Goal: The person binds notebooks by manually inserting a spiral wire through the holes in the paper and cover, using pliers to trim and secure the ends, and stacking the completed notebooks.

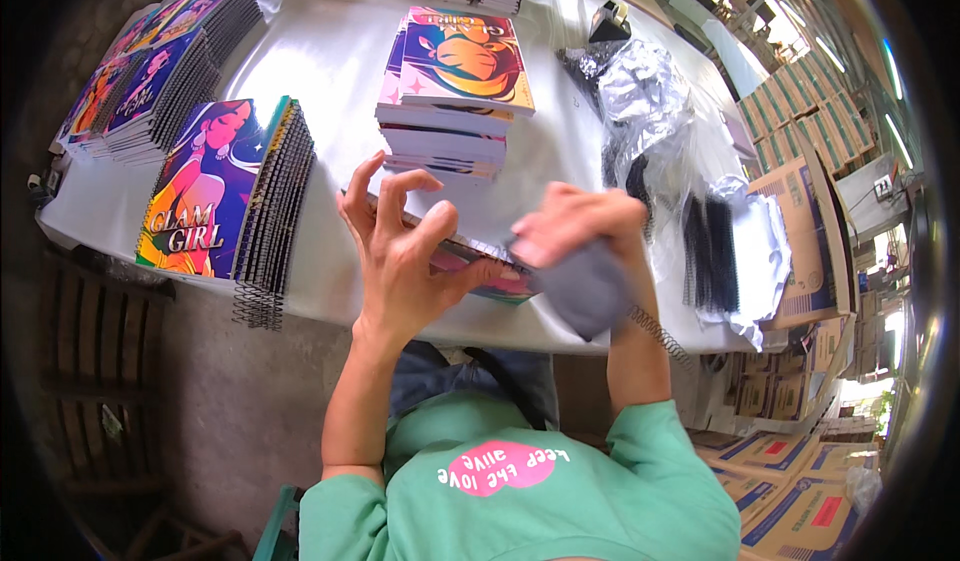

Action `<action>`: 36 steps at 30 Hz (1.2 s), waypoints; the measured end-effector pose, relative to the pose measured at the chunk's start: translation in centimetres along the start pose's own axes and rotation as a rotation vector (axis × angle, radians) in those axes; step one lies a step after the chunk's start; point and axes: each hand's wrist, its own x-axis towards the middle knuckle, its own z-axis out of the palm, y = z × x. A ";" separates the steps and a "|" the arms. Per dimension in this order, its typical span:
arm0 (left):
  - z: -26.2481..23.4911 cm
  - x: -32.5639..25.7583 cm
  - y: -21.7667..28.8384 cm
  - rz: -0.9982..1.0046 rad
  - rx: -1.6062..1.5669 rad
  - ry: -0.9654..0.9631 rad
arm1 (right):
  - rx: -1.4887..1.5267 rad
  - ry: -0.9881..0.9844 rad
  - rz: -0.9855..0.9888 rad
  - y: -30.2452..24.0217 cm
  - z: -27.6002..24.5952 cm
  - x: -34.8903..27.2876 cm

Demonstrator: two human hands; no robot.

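My left hand (405, 241) is half curled, thumb and fingers holding the notebook (455, 261) just beside the palm, I suppose to keep its upward edge steady near my right hand (590, 226). That hand is bent over a grey object (585, 291) (blurred, so I cannot tell its grip). The notebook's long axis runs rightward from my left hand, slightly toward me.

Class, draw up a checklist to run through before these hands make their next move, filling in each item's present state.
1. Left hand grips book: ok.
2. Right hand grips grey object: cannot tell, motion blur.
3. Coil seated in the book: cannot tell, no join visible.
4. Black coils at hand: ok, lying at right.
5. Front-left stack fully on table: not ok, coil ends appear to overhang.
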 end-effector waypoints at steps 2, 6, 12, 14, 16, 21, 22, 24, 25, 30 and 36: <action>-0.1 0.2 0.0 0.006 -0.015 -0.033 | -0.326 0.049 0.400 0.2 0.2 0.2; -0.3 0.1 -0.1 -0.016 -0.011 -0.045 | 0.011 0.069 0.236 0.7 0.6 0.2; -0.5 0.2 -0.5 -0.059 -0.041 -0.036 | 0.038 0.018 0.046 1.6 0.9 0.7; -0.7 0.4 -0.8 -0.071 -0.090 -0.007 | -0.294 0.069 0.322 1.9 0.9 1.1; -0.9 0.6 -1.0 -0.058 -0.052 0.012 | -0.264 0.218 0.487 2.0 0.9 1.4; -0.6 0.6 -1.2 -0.079 -0.103 0.025 | -0.399 0.045 0.493 2.2 0.9 2.0; -0.4 0.6 -1.4 -0.093 -0.128 0.040 | -0.363 0.173 0.457 2.2 1.0 2.0; -0.1 0.5 -1.5 -0.126 -0.145 0.042 | 0.046 0.060 0.218 2.4 1.0 2.1; 0.1 0.5 -1.7 -0.161 -0.207 0.054 | -0.019 -0.068 0.073 2.5 1.1 2.2; 0.6 0.2 -2.6 -0.196 -0.295 0.106 | 0.072 0.072 0.273 3.4 1.1 2.7; 1.0 -0.3 -3.6 -0.179 -0.349 0.110 | 0.083 0.068 0.269 3.8 1.1 3.1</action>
